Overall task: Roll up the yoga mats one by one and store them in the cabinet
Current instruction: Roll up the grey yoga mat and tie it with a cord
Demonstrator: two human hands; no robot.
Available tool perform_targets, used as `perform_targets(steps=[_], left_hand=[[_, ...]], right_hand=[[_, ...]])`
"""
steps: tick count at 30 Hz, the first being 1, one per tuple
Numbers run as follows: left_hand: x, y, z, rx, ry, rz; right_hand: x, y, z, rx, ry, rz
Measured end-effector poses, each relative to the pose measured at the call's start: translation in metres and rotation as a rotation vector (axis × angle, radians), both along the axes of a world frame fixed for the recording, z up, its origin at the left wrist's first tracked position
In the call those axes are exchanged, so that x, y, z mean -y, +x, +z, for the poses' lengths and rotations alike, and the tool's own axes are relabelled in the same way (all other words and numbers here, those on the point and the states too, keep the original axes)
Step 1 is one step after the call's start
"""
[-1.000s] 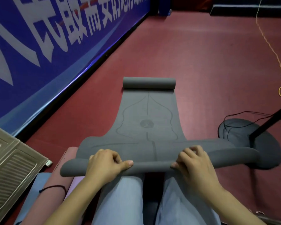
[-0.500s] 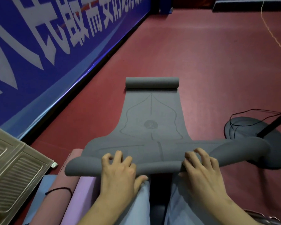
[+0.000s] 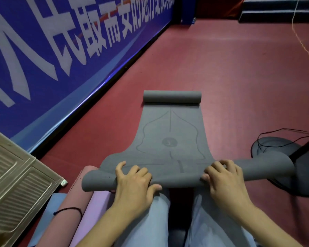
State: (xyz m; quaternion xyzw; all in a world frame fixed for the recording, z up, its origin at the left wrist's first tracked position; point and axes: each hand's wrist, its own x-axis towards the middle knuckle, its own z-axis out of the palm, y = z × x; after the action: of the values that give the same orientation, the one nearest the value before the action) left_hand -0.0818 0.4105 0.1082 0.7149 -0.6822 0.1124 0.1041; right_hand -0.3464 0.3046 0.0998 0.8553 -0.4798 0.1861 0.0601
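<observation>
A grey yoga mat [image 3: 169,132] lies lengthways on the red floor, its far end curled into a small roll [image 3: 172,97]. Its near end is rolled into a thin tube [image 3: 182,177] across my knees. My left hand [image 3: 134,182] grips the tube left of centre, fingers curled over the top, thumb underneath. My right hand [image 3: 223,177] grips it right of centre the same way. A beige metal cabinet [image 3: 12,177] with a louvred door stands at the left edge.
Rolled pink [image 3: 73,198], purple [image 3: 95,205] and blue [image 3: 48,211] mats lie beside my left leg. A black round stand base [image 3: 305,173] with a pole and cables sits on the right. A blue banner wall [image 3: 64,56] runs along the left. A yellow cord [image 3: 301,40] trails at the far right.
Both hands have rolled the near end of the grey mat a little further forward. My left hand shifted from the front of the tube onto its top.
</observation>
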Motion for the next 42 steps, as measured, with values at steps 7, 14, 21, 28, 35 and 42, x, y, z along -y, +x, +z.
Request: perform_targets(steps=[7,14,21,28,35,42], left_hand=[[0.025,0.015,0.013,-0.157,0.232,0.027],[0.0,0.015,0.025,-0.37,0.352,0.014],[0.002,0.007,0.022,-0.349,0.329,0.086],[0.017,0.004,0.02,-0.382,0.308,0.159],[0.019,0.002,0.012,-0.172,0.148,0.049],[-0.014,0.004,-0.011,-0.108,-0.054,-0.032]], right_hand=[[0.019,0.004,0.014,-0.139,0.229,-0.02],[-0.017,-0.017,0.029,-0.112,0.434,0.037],[-0.026,-0.017,0.006,-0.005,0.135,0.04],[-0.038,-0.022,0.011,0.029,0.084,0.085],[-0.038,-0.02,0.005,-0.037,0.032,0.049],[-0.003,-0.02,0.003,-0.001,0.148,0.109]])
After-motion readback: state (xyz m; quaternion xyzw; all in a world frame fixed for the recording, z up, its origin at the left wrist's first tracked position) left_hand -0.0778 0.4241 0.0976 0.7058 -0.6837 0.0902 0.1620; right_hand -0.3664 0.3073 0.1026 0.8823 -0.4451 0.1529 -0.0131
